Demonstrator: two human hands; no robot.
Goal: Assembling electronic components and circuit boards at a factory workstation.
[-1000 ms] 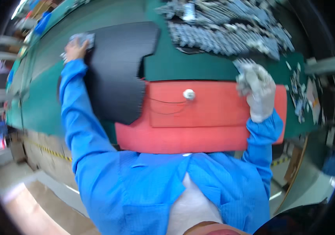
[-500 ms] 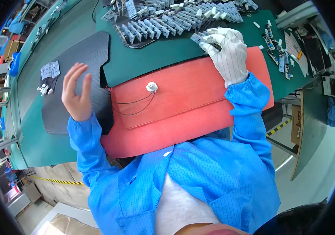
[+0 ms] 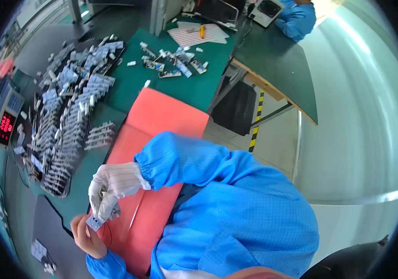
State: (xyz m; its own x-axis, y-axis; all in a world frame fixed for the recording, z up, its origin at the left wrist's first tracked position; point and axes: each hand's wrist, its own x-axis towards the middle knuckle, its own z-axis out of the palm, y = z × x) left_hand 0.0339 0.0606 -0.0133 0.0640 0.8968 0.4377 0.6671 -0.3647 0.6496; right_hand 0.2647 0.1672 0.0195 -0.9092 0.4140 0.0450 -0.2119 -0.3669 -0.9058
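Observation:
My right hand [image 3: 115,186], in a white striped glove, has its fingers curled down over one end of a small pale circuit board [image 3: 95,222]. At the board's other edge, the bent fingers of my bare left hand [image 3: 89,239] close on it. Both hands meet above the left edge of a red mat [image 3: 148,228]. A thin dark wire [image 3: 110,234] hangs beside the board. My gloved fingers hide part of the board and whatever lies under them.
Many circuit boards [image 3: 69,121] stand in rows at left, a short row [image 3: 100,136] nearer the mat. Loose boards [image 3: 175,63] lie beyond it. A scale with red digits [image 3: 6,125] is at far left, a black sheet [image 3: 52,223] near left. Another person's blue sleeve [image 3: 296,21] shows at far right.
The view has swung to the right. My right hand has come from the board rows to my left hand with a board. My left hand, spread before, now closes at the board.

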